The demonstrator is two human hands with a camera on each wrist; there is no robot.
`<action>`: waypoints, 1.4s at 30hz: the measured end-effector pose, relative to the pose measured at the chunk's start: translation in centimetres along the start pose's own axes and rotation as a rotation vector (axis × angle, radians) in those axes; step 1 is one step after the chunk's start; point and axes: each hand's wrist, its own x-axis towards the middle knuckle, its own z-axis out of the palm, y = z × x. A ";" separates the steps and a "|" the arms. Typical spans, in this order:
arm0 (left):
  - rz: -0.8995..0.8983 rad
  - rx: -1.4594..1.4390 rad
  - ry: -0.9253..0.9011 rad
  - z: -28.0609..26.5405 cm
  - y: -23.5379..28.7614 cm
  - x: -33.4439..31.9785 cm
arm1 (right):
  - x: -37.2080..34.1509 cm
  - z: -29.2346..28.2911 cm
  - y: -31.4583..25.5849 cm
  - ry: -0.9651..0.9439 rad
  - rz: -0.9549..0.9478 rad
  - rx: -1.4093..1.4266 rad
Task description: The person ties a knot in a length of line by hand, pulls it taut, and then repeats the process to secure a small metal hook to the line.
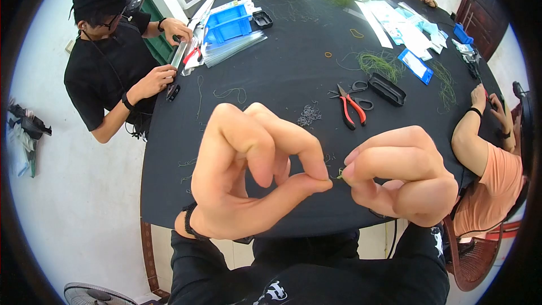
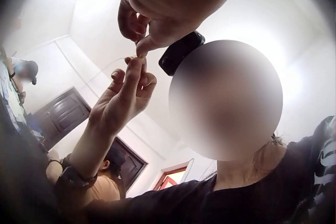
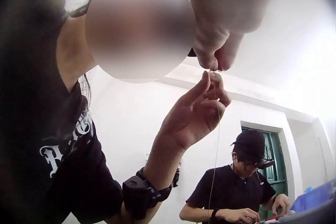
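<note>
Between the two hands, close to their fingertips, sits a short bit of green thread (image 1: 340, 176). On one side the left hand (image 1: 254, 155) pinches the thread with thumb and forefinger, its other fingers bent; facing it, just beside those fingertips, the right hand (image 1: 403, 166) pinches it too, fingers curled. From the pinch a fine strand hangs down past the left hand in the right wrist view. Beyond the gap between the hands, a small grey tangle (image 1: 309, 114) lies on the black table (image 1: 271, 85). Past the right hand are red-handled pliers (image 1: 346, 101), a black tray (image 1: 387, 90) and a green tangle (image 1: 381, 65). Well beyond the left hand stands a blue bin (image 1: 228, 27).
</note>
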 end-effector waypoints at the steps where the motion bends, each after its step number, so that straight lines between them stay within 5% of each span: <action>1: -0.004 -0.016 0.006 -0.1 -0.1 0.0 | 0.0 0.0 0.0 -0.002 -0.001 0.005; 7: -0.112 -0.091 -0.010 0.4 0.7 0.3 | 0.1 0.1 -0.4 -0.042 -0.031 -0.072; 14: 0.035 0.072 -0.115 -0.3 -0.4 0.2 | 0.1 0.5 -0.2 -0.044 -0.051 -0.130; 20: -0.120 -0.115 0.180 1.1 0.5 0.0 | 0.4 -0.2 -0.6 -0.083 0.016 -0.114; 27: -0.053 0.023 -0.075 0.1 0.1 0.4 | 0.4 0.1 -0.4 -0.061 -0.013 -0.120; 32: -0.031 0.051 -0.088 -0.1 0.0 0.3 | 0.2 0.5 -0.2 -0.033 -0.032 -0.125; 37: -0.261 -0.371 0.188 0.5 0.0 0.2 | 0.2 0.1 -0.2 -0.043 -0.021 -0.126; 42: -0.134 -0.100 -0.005 0.2 0.2 0.4 | 0.2 -0.1 -0.3 -0.067 -0.028 -0.128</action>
